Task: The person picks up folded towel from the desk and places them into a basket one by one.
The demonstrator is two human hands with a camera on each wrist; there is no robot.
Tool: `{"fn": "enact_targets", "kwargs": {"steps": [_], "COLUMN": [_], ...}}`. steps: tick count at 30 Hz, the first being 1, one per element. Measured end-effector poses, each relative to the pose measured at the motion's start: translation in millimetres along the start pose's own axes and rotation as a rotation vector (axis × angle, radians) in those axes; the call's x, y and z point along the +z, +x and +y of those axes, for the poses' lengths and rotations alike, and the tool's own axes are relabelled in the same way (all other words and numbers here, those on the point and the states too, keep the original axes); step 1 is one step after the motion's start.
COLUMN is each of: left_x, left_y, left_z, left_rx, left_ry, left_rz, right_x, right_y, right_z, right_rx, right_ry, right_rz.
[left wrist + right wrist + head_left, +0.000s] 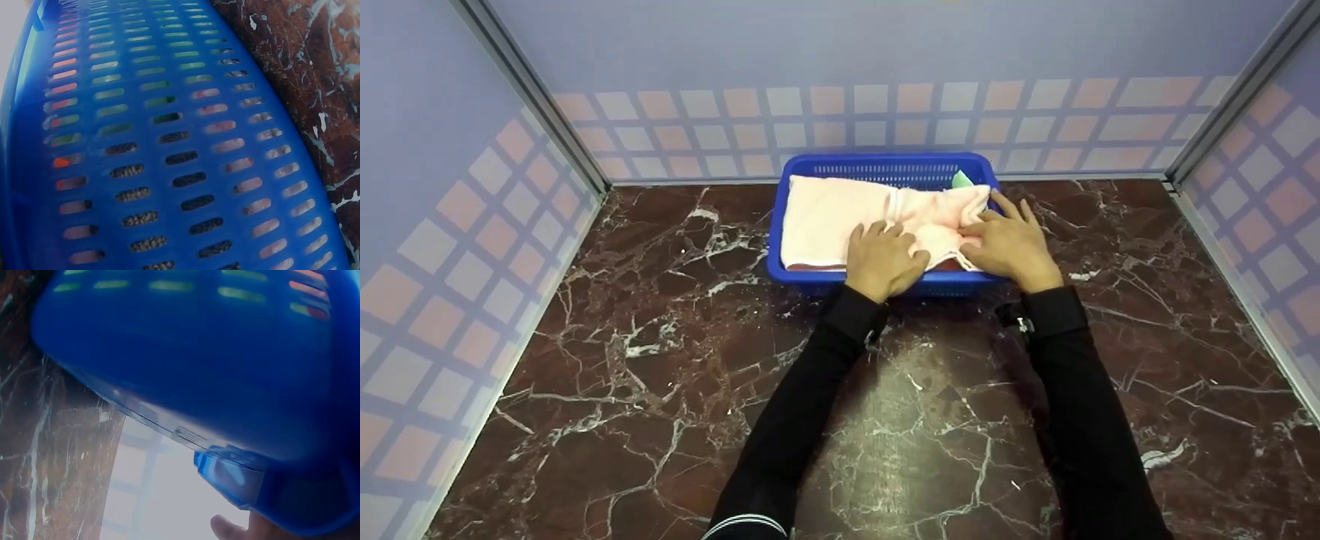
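A blue plastic basket (885, 277) with slotted walls stands against the back wall. A pale peach towel (836, 210) lies across its top, flat on the left and rumpled on the right, with a white band between. My left hand (885, 262) rests on the towel's front middle, fingers spread. Over the right end, my right hand (1011, 244) touches the rumpled part with spread fingers near the rim. In the right wrist view, a fingertip of the right hand (233, 530) shows beside the rim. A green piece (961, 180) pokes out at the back right corner.
Patterned panels (885, 112) enclose the back and both sides. The dark marbled tabletop (660, 375) extends around the basket. Through the basket's slots in the left wrist view, green, pink and dark speckled contents (149, 243) show.
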State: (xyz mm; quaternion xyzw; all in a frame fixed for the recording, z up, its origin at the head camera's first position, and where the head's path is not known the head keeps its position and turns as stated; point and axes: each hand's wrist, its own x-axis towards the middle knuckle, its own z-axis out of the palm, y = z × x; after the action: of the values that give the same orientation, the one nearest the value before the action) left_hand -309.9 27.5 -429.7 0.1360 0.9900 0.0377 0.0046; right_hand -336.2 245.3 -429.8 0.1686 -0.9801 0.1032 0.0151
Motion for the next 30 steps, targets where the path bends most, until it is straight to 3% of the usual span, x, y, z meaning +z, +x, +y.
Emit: {"fn": "enact_targets", "kwargs": {"steps": [5, 11, 19, 25, 30], "left_x": [1.6, 0.6, -3.7, -16.0, -31.2], "left_y": [-0.4, 1.5, -0.7, -10.5, -27.2], "left_z": [-2.0, -2.3, -10.3, -30.7, -63.7], "left_rx": [0.008, 0.013, 0.066, 0.091, 0.068], "left_ry": [-0.007, -0.083, -0.232, -0.229, -0.165], "left_rz": [0.032, 0.105, 0.134, 0.162, 0.194], "right_x": [4, 3, 3, -3, -16], "right_y": [1, 2, -2, -7, -19], "right_z": [-1, 2, 6, 7, 10], "right_rx": [-0.017, -0.006, -0.032, -0.051, -0.046], "right_ry": [0.049, 0.149, 0.339, 0.312, 0.252], "right_rz": [0.094, 0.228, 0.256, 0.279, 0.312]}}
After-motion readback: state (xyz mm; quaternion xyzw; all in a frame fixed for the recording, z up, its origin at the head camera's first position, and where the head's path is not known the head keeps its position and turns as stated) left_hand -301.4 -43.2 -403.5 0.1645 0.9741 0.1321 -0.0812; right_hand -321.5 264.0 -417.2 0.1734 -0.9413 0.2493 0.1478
